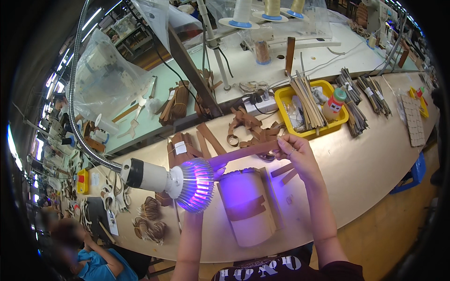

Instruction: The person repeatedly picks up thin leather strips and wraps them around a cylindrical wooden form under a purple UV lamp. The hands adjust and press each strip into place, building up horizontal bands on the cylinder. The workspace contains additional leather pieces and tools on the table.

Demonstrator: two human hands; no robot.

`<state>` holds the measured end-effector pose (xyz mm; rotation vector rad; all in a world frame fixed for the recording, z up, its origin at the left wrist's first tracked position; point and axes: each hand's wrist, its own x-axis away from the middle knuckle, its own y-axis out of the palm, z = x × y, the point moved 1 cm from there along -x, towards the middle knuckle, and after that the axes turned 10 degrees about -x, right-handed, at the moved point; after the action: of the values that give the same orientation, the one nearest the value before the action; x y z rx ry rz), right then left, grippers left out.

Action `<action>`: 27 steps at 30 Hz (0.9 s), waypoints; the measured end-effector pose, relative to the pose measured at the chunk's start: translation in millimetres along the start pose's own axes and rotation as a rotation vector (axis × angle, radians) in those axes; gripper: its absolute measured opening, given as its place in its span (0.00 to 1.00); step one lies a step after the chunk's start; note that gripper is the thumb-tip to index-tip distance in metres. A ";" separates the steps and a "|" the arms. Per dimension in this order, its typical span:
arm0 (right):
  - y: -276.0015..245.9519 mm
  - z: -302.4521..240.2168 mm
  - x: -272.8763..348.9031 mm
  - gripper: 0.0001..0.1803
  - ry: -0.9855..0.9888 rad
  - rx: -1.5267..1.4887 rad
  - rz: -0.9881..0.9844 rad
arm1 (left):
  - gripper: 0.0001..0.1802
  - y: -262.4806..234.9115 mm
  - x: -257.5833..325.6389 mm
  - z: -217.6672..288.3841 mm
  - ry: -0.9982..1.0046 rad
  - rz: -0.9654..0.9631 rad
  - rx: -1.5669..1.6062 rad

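A long, flat brown strip, leather-like, (248, 152) is stretched in front of me between my two hands. My right hand (296, 152) is closed, pinching the strip's right end between thumb and fingers. Most of my left hand (219, 172) is hidden behind the lamp; a few purple-lit fingertips show closed at the strip's left end. The ribbed lamp (194, 183) shines purple light over that end. Below the strip stands a tan, rounded form (251, 229) on a board, with a shorter notched brown piece (241, 209) lying across its curved face.
Brown strip bundles (180, 147) and curled brown offcuts (248, 124) lie behind the strip. A yellow tray (309, 134) holds sticks and a bottle (333, 105). Two more brown strips (283, 172) lie right of the form. A person in blue (101, 260) sits at lower left.
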<state>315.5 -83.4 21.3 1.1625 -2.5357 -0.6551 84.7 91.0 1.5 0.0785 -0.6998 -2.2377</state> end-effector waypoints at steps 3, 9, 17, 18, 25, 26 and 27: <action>-6.3 -12.7 7.7 0.09 0.004 0.028 0.058 | 0.09 14.3 -0.8 9.1 0.018 -0.116 -0.157; -16.1 -27.2 27.6 0.09 0.050 0.062 0.081 | 0.15 10.6 4.2 6.2 -0.098 -0.129 -0.128; -13.1 -17.7 35.9 0.09 0.113 0.089 0.018 | 0.14 7.8 26.0 10.0 -0.026 -0.208 -0.137; -10.6 -17.3 36.3 0.09 0.130 0.111 0.026 | 0.14 5.5 29.3 10.0 0.002 -0.223 -0.133; 36.8 -6.6 23.4 0.11 0.094 0.347 -0.245 | 0.14 -32.7 50.1 18.7 0.162 0.076 -0.447; 47.3 -0.7 11.9 0.11 0.066 0.379 -0.318 | 0.10 -38.3 54.5 19.4 0.215 0.159 -0.403; 58.7 6.1 -1.2 0.12 -0.004 0.389 -0.415 | 0.11 -45.0 59.2 21.9 0.231 0.209 -0.439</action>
<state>276.0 -46.9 45.8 1.8484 -2.5108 -0.2444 7.6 84.5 6.6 0.0428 -0.0806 -2.0867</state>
